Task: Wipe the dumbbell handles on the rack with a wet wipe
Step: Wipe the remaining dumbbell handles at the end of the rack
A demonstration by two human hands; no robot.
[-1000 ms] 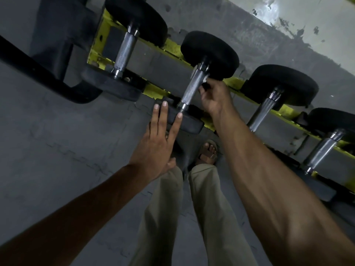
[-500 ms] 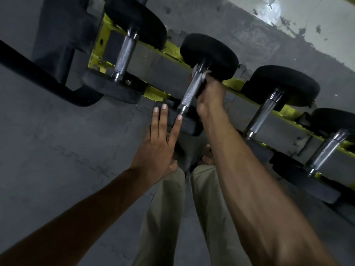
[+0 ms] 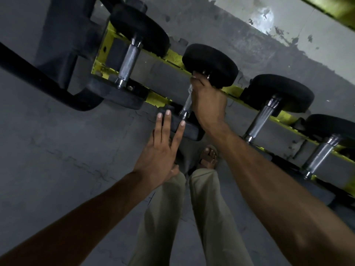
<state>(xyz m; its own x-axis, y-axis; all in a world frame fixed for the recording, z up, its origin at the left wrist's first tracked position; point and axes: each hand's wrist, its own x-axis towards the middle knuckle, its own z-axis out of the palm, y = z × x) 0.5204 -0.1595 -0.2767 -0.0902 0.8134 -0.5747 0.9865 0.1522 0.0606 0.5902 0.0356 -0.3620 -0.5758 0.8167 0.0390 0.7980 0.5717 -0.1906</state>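
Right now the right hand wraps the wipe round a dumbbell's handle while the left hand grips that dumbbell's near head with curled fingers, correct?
Not quite. In the head view the left hand lies flat, with straight fingers against the near head, not curled round it. The right hand does wrap the wipe round the handle.

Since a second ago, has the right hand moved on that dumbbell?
Yes: the right hand has shifted from beside the handle onto it, against the far black head.
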